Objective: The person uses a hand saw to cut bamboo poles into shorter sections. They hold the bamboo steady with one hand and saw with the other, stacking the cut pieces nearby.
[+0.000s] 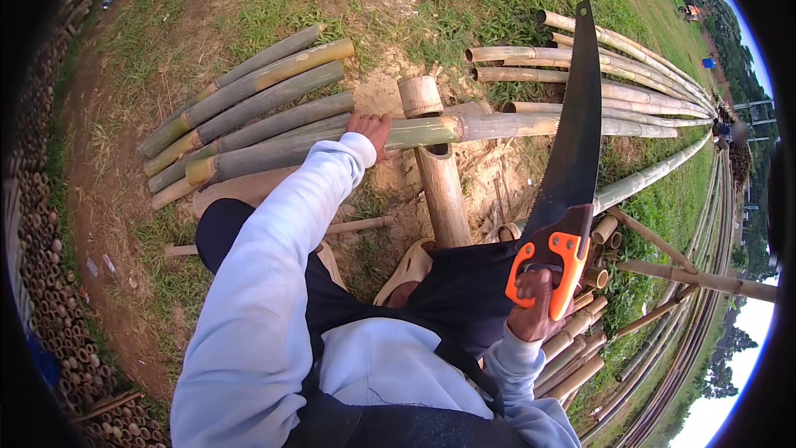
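My right hand (532,305) is closed round the orange handle of a handsaw (572,116). The saw's dark blade points upward and away, its toothed edge facing left. My left hand (371,131) grips a long bamboo pole (506,125) that lies crosswise in front of me. A thick bamboo support (442,195) holds this pole between its upper stub and its lower length. The blade passes in front of the pole from my view; I cannot tell whether they touch.
Cut bamboo lengths (257,79) lie side by side at the left. Longer poles (630,66) stretch off to the right. More cut pieces (576,361) lie beside my right forearm, near a bamboo frame (696,278). A large stack of bamboo ends (62,323) lines the left edge.
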{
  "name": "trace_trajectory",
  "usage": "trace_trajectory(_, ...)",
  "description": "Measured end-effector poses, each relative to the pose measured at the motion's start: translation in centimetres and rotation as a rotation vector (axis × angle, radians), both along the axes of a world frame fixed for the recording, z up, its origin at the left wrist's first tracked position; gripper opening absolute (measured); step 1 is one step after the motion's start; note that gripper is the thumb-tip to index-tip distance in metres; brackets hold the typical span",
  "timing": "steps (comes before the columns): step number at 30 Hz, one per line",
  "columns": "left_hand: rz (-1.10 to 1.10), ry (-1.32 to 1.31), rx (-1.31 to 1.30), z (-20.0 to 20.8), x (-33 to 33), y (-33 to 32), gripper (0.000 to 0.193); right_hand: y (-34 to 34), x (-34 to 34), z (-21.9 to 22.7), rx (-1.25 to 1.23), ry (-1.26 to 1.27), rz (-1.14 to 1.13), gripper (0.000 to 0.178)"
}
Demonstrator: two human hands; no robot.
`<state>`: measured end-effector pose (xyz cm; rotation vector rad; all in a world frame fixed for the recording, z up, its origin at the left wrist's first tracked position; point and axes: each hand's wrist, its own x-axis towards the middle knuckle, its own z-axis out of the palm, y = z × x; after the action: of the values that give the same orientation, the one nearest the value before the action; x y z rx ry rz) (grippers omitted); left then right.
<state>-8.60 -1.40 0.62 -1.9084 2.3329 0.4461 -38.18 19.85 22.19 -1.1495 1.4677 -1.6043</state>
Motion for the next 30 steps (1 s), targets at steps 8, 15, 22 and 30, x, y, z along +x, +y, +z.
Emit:
trace_trajectory(8,0.027,-0.043,0.037,1.6,6.6,1.9,0.07,-1.2,0.9,0.2,-0.04,-0.037,0.064,0.014)
trace_trajectory(15,0.185,-0.214,0.275,3.1,16.5,6.5,0.091,-1.7,1.8,-0.5,-0.053,-0.062,0.128,0.012)
trace_trajectory(22,0.508,0.079,-0.064,9.9,24.8,11.6,0.072,-1.1,3.4,-0.5,0.022,-0.086,0.266,0.012)
trace_trajectory(30,0.752,0.365,-0.412,-5.9,24.1,27.9,0.025,0.1,4.6,-0.7,0.061,-0.002,0.343,0.02)
